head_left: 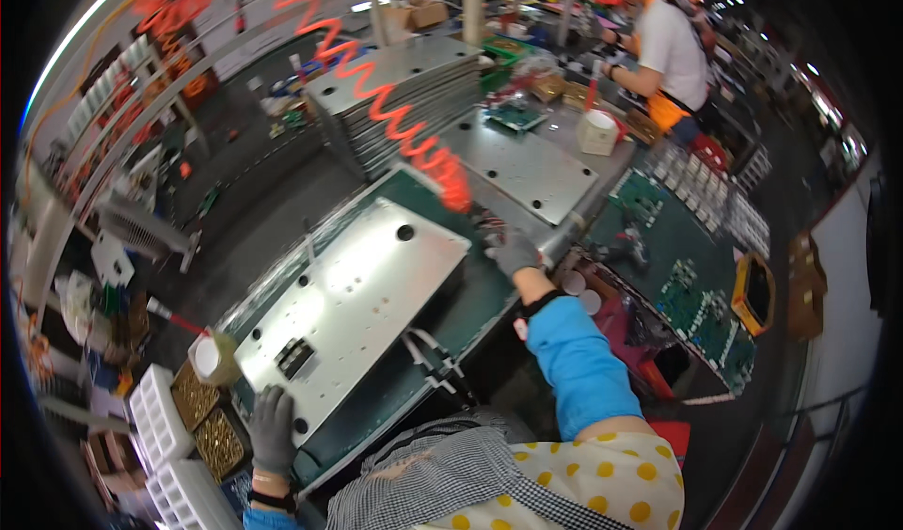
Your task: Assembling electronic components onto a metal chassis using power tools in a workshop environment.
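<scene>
A silvery metal panel (353, 295) with dark round holes lies slanted on the green work surface before me. A small black part (294, 359) sits on it toward its near left end. My left hand (274, 428), in a grey glove, rests at the panel's near left corner with its fingers stretched out. Beyond the panel's right end, my gloved right hand (514, 250) is closed round a dark hand tool (486, 223). The orange-red coiled hose (395, 121) runs down to this tool. Blur hides the tool's exact kind.
Bins of small brass-coloured screws (219, 443) and white foam trays (160, 417) stand at the left, beside a white tub (214, 359). Stacked metal panels (395, 97) rise at the back. Another panel (531, 173) and circuit boards (696, 314) lie rightward. A co-worker (673, 55) stands far right.
</scene>
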Available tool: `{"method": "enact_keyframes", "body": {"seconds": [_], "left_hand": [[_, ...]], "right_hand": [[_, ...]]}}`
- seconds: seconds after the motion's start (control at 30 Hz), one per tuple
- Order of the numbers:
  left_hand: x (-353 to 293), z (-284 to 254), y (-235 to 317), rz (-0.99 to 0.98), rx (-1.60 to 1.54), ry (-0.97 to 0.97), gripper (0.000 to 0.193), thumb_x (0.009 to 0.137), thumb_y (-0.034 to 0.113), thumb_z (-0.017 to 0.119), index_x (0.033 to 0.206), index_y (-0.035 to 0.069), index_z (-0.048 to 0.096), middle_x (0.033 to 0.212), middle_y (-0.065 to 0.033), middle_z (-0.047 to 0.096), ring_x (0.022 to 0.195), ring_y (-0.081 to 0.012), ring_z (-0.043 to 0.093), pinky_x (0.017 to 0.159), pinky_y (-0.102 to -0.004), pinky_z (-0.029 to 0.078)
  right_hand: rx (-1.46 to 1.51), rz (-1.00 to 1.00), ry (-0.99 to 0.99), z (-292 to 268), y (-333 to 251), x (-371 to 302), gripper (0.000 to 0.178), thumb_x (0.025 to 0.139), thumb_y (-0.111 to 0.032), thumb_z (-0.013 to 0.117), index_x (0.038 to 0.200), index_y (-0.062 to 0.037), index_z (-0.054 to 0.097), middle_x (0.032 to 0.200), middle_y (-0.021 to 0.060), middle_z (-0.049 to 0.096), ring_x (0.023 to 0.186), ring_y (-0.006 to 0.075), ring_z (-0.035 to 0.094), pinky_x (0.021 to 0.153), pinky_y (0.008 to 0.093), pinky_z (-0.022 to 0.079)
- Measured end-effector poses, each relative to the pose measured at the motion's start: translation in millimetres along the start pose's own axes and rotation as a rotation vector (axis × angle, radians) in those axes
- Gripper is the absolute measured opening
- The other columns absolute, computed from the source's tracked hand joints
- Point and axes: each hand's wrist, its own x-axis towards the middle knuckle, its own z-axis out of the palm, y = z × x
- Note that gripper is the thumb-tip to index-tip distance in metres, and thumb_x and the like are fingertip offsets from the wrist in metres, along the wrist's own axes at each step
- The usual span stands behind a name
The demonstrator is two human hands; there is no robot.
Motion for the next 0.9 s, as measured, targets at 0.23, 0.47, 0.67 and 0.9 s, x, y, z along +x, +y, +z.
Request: {"method": "enact_keyframes", "body": {"seconds": [0.23,0.47,0.67,0.9], "left_hand": [[20.1,-29.7,-12.5,-0.278,-0.327,0.182,0.037,0.083,-0.001,0.055,0.120,0.000,0.060,0.106,-0.0189,0.067,0.095,-0.0287,0.068,0.077,-0.0331,0.055],[88.6,-78.1,-22.1,-0.402,-0.328,0.106,0.025,0.083,-0.001,0.057,0.107,-0.001,0.063,0.098,-0.0155,0.068,0.091,-0.0247,0.066,0.082,-0.0332,0.050],[119.7,-82.0,-61.9,-0.385,-0.407,0.299,0.020,0.090,0.012,0.061,0.106,0.001,0.064,0.084,-0.0046,0.065,0.078,-0.0136,0.057,0.071,-0.0299,0.048],[193.6,-118.1,-38.9,-0.489,-0.175,0.331,0.040,0.088,0.037,0.059,0.111,0.004,0.061,0.094,-0.0227,0.067,0.092,-0.0401,0.063,0.079,-0.0441,0.049]], "right_hand": [[0.246,-0.201,-0.139,-19.9,8.1,4.4,0.050,0.077,-0.033,0.071,0.117,-0.0046,0.063,0.112,0.0232,0.064,0.106,0.0341,0.062,0.091,0.0406,0.047],[0.619,0.004,0.378,-60.0,105.4,-4.4,0.024,0.078,-0.012,0.067,0.099,0.0007,0.067,0.089,0.0111,0.069,0.083,0.0191,0.064,0.074,0.0308,0.052],[0.995,0.326,0.684,-92.7,252.6,0.5,0.034,0.079,-0.008,0.061,0.113,0.0000,0.061,0.093,0.0129,0.066,0.075,0.0294,0.065,0.058,0.0409,0.053],[1.263,0.899,0.564,-79.9,252.5,24.4,0.050,0.080,-0.046,0.074,0.109,-0.0079,0.060,0.101,0.0109,0.063,0.086,0.0293,0.062,0.065,0.0458,0.048]]}}
